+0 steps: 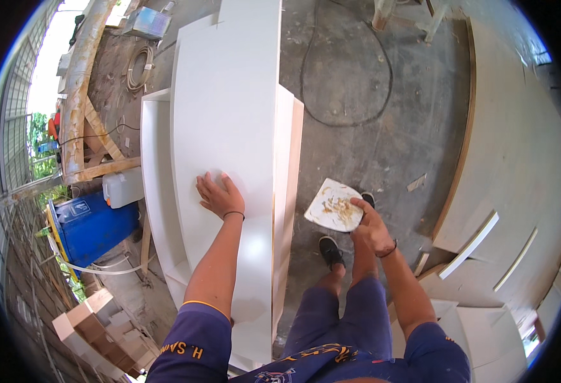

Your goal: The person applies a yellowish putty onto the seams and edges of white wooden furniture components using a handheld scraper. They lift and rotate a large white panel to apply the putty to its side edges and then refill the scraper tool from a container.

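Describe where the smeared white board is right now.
In the head view, the board is just right of centre, its right edge in the right hand, over the grey floor and right of the white panel.

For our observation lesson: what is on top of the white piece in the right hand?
Tan-brown smears lie across the middle of the white piece. The right hand covers part of its right edge, so the surface there cannot be seen.

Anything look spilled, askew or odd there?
A black cable lies in a loose loop on the floor, looking untidy. Brownish smears mark the white piece in the right hand; whether they're accidental isn't clear.
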Motion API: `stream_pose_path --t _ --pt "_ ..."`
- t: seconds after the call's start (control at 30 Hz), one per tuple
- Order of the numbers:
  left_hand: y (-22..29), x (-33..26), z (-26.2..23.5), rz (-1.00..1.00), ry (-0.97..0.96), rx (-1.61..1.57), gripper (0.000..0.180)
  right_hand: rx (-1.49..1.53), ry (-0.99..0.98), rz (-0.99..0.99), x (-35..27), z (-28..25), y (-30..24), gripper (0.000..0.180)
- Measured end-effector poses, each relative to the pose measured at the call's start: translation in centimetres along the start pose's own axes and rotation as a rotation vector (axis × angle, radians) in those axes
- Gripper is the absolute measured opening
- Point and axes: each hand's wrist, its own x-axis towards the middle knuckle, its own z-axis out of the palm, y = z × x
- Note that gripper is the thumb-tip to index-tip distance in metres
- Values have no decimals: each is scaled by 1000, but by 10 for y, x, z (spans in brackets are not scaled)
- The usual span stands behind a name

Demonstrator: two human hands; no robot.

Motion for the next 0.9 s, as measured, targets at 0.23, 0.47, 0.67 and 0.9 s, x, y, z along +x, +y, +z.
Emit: stream_pose_path --t 0.23,0.47,0.67,0.9 --pt "0 -1 2 36 13 -18 50 331 -206 -184 13 0 -15 39" --pt "-1 -4 6 50 70 1 49 276 181 64 18 45 -35 45" --pt "-2 -1 6 59 60 17 49 -340 103 25 21 51 -39 51" --pt "-1 -9 7 57 25 -16 51 -482 65 -1 33 105 -41 62"
